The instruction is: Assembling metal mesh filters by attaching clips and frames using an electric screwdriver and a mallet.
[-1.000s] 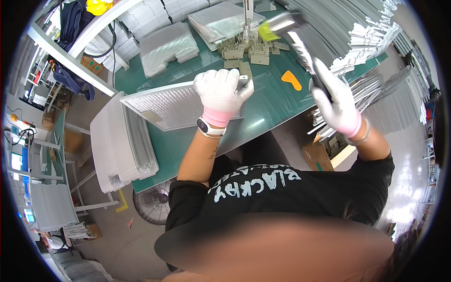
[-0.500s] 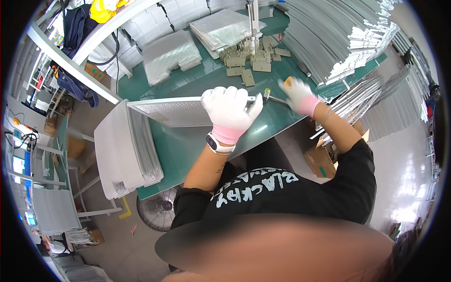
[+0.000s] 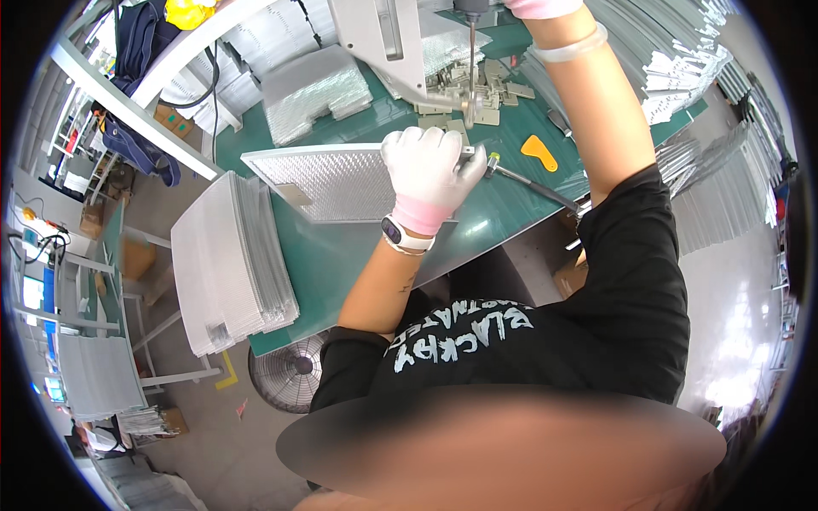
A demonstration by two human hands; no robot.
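My left hand [image 3: 429,170], in a white glove with a pink cuff, is closed round the right end of a thin framed panel [image 3: 332,183] with a silvery, textured face. The panel stands on its long edge, tilted, on the green table. My right hand [image 3: 545,7] reaches up to the top edge of the picture; only part of the glove shows and its fingers are out of view. Just left of it hangs a power screwdriver [image 3: 471,51] with a long bit. A yellow scraper [image 3: 538,153] lies on the table, near a hammer [image 3: 537,189] with a yellow-green end.
A white machine arm [image 3: 383,43] hangs over small beige plates [image 3: 486,117]. Bubble-wrapped stacks [image 3: 315,94] lie behind. White panels [image 3: 226,255] are stacked at the left, long grey strips [image 3: 630,51] at the right. A floor fan [image 3: 294,370] stands below the green table [image 3: 311,281].
My right hand has put the yellow scraper down on the table and moved up to the top edge. The white arm and screwdriver have come lower into view. The panel has tilted back slightly.
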